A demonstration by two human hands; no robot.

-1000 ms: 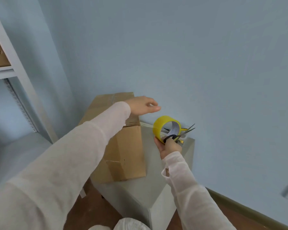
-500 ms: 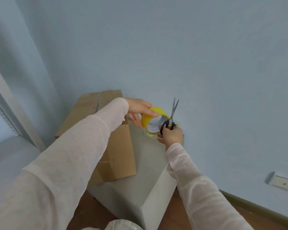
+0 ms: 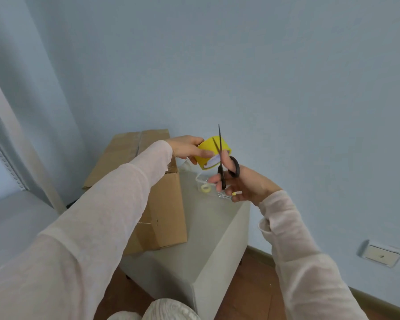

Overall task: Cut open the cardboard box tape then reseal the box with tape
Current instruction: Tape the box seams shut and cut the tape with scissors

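Pale blue wall behind, left hand (image 3: 187,147) gripping yellow tape roll (image 3: 211,153) above cardboard box (image 3: 153,181), right hand (image 3: 245,184) holding scissors (image 3: 224,162) beside it

left grip (image 3: 187,148) curled, right grip (image 3: 248,184) curled, both forward
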